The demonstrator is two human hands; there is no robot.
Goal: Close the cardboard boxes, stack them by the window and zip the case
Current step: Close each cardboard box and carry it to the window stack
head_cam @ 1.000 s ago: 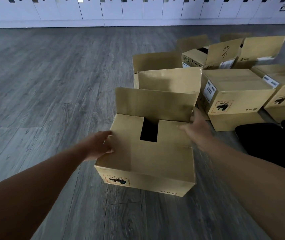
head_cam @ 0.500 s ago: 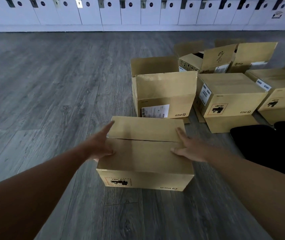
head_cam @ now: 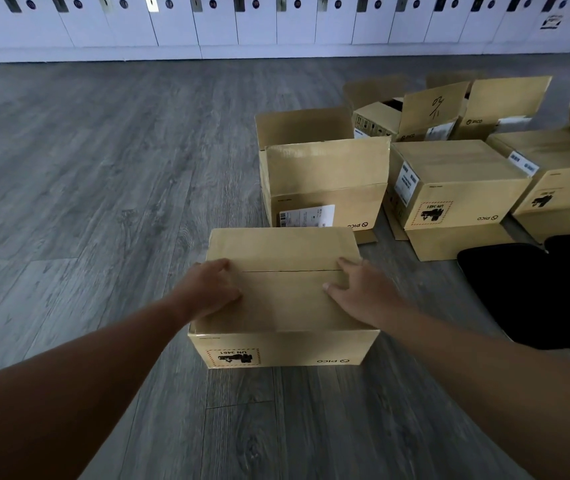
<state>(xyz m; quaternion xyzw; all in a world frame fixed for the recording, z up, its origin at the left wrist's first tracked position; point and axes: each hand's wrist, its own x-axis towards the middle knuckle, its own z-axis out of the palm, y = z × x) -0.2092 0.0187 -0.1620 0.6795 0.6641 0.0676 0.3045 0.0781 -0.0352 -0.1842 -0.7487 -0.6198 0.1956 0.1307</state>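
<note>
Resting flat on the grey floor, the nearest cardboard box sits directly in front of the person, between the two forearms. Its long axis runs left to right across the view, and its two top flaps meet along a thin seam parallel to that axis.

Left hand: placed on the left end of the lid, fingers curled loosely and pressing down near the seam. It grips nothing; contact is by palm and fingers on the cardboard only.

Right hand: placed on the right end of the lid, fingers spread flat and reaching across the seam. It likewise holds nothing and only presses.

Both hands lie about equally near the box, one at each short end. This suits a two-handed lift: each hand would probably need to slide off the lid and down onto its end wall.

Beyond the box stands an open box with its flaps upright; further boxes, some shut and some open, stand to the right. A black case lies on the floor at the right, well apart from both hands. No window is visible.
</note>
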